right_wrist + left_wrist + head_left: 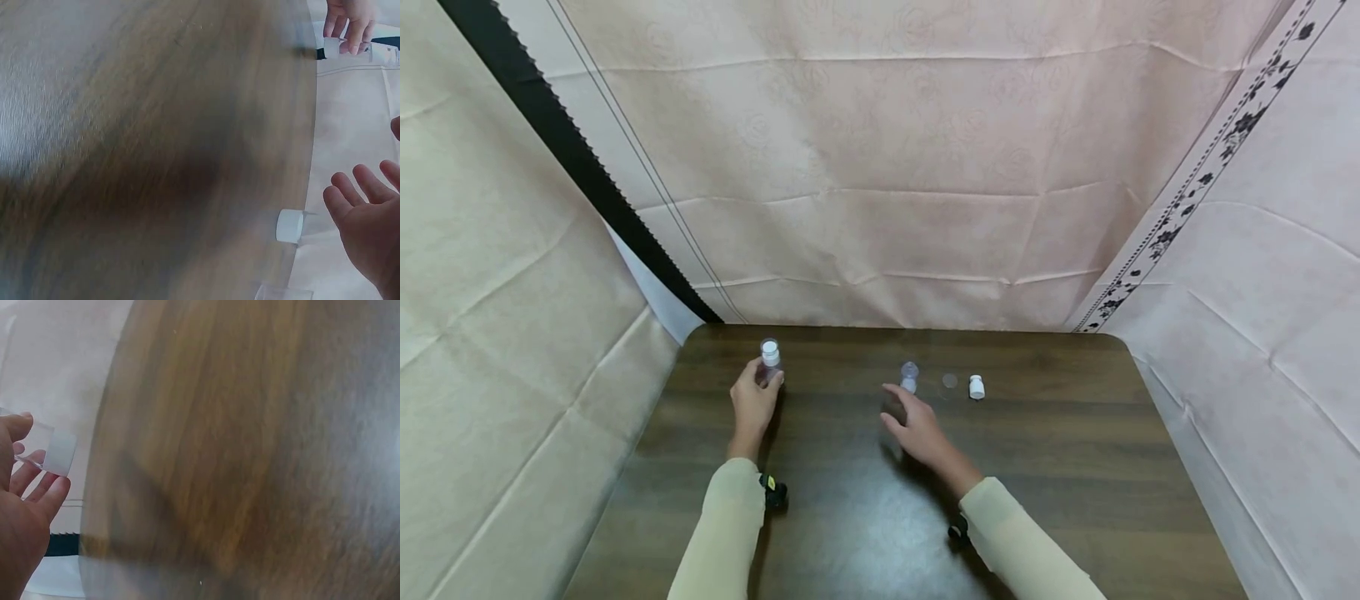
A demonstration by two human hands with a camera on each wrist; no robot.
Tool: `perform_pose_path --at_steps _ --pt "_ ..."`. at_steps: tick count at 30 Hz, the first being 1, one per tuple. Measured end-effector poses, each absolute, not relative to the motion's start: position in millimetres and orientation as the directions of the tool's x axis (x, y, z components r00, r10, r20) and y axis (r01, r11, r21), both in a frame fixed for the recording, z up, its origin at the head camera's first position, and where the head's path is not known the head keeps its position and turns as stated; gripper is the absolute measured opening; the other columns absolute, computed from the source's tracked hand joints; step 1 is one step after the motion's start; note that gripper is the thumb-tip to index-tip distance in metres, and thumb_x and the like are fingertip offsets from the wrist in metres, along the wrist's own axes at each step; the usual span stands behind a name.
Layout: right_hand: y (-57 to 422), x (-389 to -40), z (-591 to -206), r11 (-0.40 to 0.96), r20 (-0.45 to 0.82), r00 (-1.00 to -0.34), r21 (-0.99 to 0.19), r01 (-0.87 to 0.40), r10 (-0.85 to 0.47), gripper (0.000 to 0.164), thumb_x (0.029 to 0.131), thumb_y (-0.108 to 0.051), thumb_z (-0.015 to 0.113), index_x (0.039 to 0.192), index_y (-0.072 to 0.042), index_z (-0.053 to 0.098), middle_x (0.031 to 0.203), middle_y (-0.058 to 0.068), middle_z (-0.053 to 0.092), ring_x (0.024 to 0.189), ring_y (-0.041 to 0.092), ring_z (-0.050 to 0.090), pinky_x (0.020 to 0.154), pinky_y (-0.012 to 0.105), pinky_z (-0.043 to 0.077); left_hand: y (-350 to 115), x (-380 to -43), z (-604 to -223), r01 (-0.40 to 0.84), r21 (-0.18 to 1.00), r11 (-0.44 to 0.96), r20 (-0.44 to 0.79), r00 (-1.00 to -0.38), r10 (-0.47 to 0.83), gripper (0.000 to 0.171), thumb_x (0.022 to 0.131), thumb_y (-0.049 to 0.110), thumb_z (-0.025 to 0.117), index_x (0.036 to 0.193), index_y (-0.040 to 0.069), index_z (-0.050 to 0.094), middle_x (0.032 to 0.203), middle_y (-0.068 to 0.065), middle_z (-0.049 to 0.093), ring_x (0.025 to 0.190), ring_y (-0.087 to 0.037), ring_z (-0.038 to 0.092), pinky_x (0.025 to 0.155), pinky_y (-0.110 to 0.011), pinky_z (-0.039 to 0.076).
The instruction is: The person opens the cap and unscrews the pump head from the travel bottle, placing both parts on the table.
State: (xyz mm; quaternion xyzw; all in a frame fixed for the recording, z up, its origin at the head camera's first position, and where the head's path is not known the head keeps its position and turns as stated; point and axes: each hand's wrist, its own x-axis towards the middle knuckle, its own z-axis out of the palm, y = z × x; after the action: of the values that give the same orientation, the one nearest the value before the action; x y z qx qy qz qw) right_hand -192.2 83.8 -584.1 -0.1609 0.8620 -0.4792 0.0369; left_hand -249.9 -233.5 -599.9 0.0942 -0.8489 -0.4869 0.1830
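My left hand (757, 404) grips a small clear bottle (771, 372) with a white top, held upright near the table's far left. In the left wrist view, the thumb and fingers of that hand curl round the bottle's clear body (39, 439), and a white section (60, 452) sticks out past the fingers. Farther right, my right hand (919, 429) hovers with fingers apart and nothing between them. Just beyond its fingertips stands a small container (909, 377), clear above and white below. The right wrist view shows its white part (289, 226) beside the spread fingers.
A round clear piece (950, 381) lies to the right of the container, and a small white bottle-like piece (977, 387) stands past it. All are near the far edge of the brown wooden table (1045, 467). Pale cloth (880, 167) hangs behind and at both sides.
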Motion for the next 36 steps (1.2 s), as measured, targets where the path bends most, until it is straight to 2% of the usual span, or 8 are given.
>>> perform_pose_path --at_steps 6,13,20,24,30,36 --pt "93 -192 -584 0.474 0.112 -0.947 -0.844 -0.251 -0.302 0.049 0.102 -0.016 0.066 0.149 -0.013 0.051 0.145 0.019 0.059 0.132 0.033 0.058 0.107 0.055 0.048 -223 -244 -594 0.071 0.845 0.530 0.278 -0.905 -0.322 0.041 0.092 0.009 0.078 0.129 -0.003 0.064 0.123 -0.026 0.068 0.111 -0.038 0.070 0.092 -0.049 0.058" --pt "106 -189 -584 0.423 0.140 -0.950 -0.870 -0.253 -0.278 0.044 0.102 -0.013 0.065 0.145 -0.011 0.055 0.145 0.012 0.061 0.132 0.032 0.060 0.106 0.050 0.051 -211 -238 -588 0.207 0.787 0.581 0.415 -0.874 -0.251 0.038 0.088 0.005 0.081 0.122 -0.005 0.067 0.112 -0.026 0.070 0.098 -0.040 0.071 0.083 -0.052 0.059" --pt "121 -189 -581 0.388 0.186 -0.953 -0.881 -0.270 -0.239 0.042 0.100 -0.007 0.066 0.141 -0.001 0.056 0.140 0.018 0.063 0.128 0.040 0.061 0.106 0.055 0.050 -195 -235 -582 0.307 0.739 0.600 0.500 -0.846 -0.184 0.036 0.085 0.004 0.083 0.117 -0.005 0.069 0.104 -0.024 0.070 0.091 -0.038 0.070 0.077 -0.050 0.058" --pt "130 -189 -575 0.390 0.163 -0.962 -0.889 -0.239 -0.219 0.044 0.101 -0.010 0.066 0.143 -0.003 0.055 0.143 0.016 0.061 0.131 0.040 0.059 0.108 0.055 0.048 -185 -231 -578 0.355 0.717 0.601 0.533 -0.834 -0.144 0.037 0.083 0.002 0.084 0.117 -0.004 0.070 0.102 -0.023 0.070 0.088 -0.037 0.070 0.073 -0.049 0.058" --pt "140 -185 -563 0.373 0.144 -0.970 -0.904 -0.210 -0.196 0.046 0.101 -0.010 0.067 0.144 -0.003 0.054 0.144 0.021 0.059 0.133 0.042 0.057 0.109 0.059 0.045 -170 -223 -571 0.390 0.685 0.616 0.544 -0.835 -0.076 0.041 0.080 0.003 0.087 0.119 0.000 0.072 0.108 -0.021 0.070 0.095 -0.038 0.064 0.080 -0.049 0.052" --pt "149 -186 -563 0.322 0.161 -0.975 -0.925 -0.203 -0.150 0.048 0.099 -0.002 0.067 0.144 0.002 0.052 0.144 0.029 0.056 0.131 0.051 0.054 0.108 0.065 0.043 -153 -220 -565 0.442 0.641 0.627 0.568 -0.823 -0.001 0.044 0.078 0.004 0.089 0.119 0.002 0.074 0.108 -0.018 0.070 0.094 -0.036 0.061 0.078 -0.047 0.052"
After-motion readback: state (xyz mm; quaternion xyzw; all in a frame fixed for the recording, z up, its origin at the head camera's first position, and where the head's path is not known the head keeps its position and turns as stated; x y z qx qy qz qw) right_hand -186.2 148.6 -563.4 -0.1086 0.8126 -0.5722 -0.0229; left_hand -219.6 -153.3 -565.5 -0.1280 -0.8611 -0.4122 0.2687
